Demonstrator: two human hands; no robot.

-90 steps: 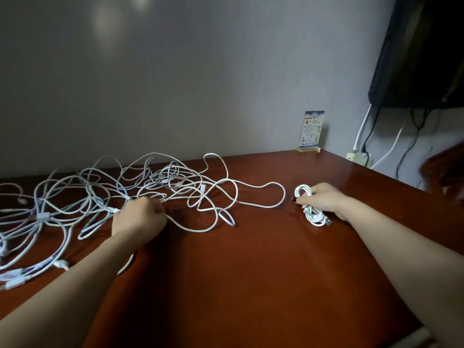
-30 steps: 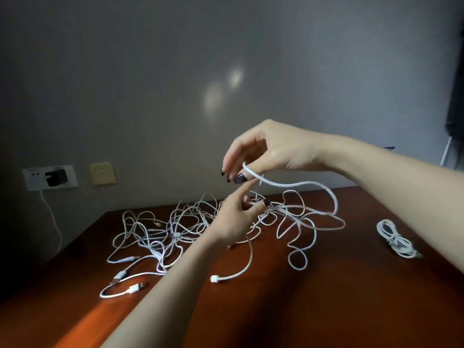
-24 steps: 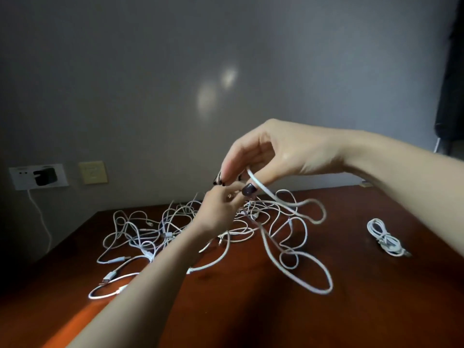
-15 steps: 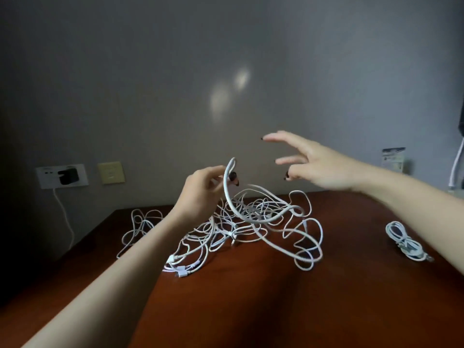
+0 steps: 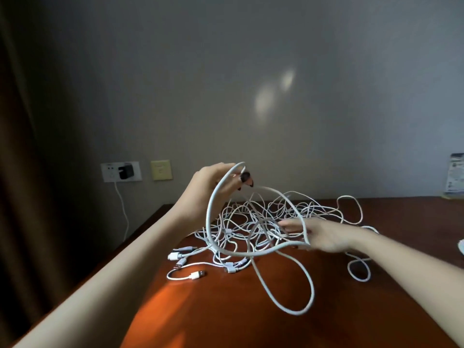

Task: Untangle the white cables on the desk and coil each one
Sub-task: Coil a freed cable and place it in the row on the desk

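Observation:
A tangle of white cables (image 5: 251, 222) lies on the dark red-brown desk (image 5: 226, 310), with several USB plugs (image 5: 198, 275) at its near left. My left hand (image 5: 213, 187) is raised above the pile, pinching one white cable (image 5: 213, 209) that curves down in a big loop. My right hand (image 5: 324, 234) is lower, fingers pointing left, gripping the same cable where the loop bends. Below it the cable hangs in a loose loop (image 5: 296, 310) over the desk.
A coiled white cable (image 5: 460, 247) shows only at the right edge. On the wall stand a socket with a black charger (image 5: 125, 171) and a yellowish plate (image 5: 161, 170). A small card stand (image 5: 455, 175) sits at the back right. The desk's left edge drops off near a curtain (image 5: 20, 172).
My right hand has dropped from the air and taken hold of the raised cable's loop. My left hand keeps pinching the cable end up high. The view has shifted slightly left.

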